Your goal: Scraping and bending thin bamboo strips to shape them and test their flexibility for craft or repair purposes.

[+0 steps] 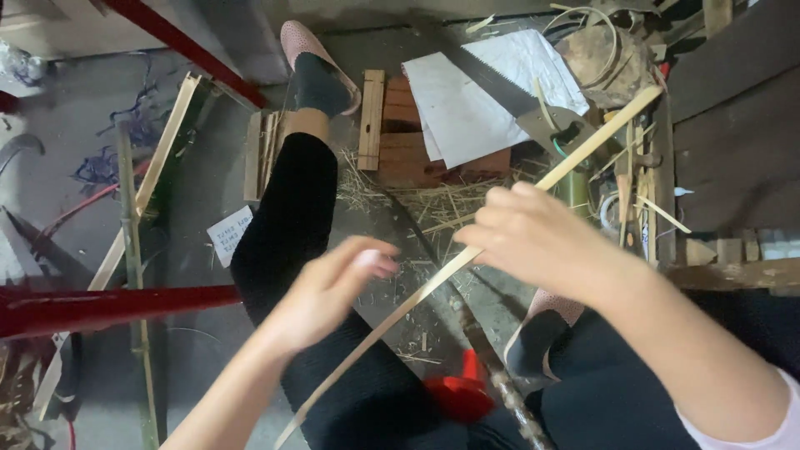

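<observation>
Head camera looks steeply down, close above the lap.

both forearms are bare, and the right arm shows the edge of a short pale pink sleeve [779, 425] at the lower right corner. the legs are in black ribbed trousers [287, 217]. each foot wears a pink slip-on shoe [302, 37] with a textured surface over a black sock [321, 83].
</observation>
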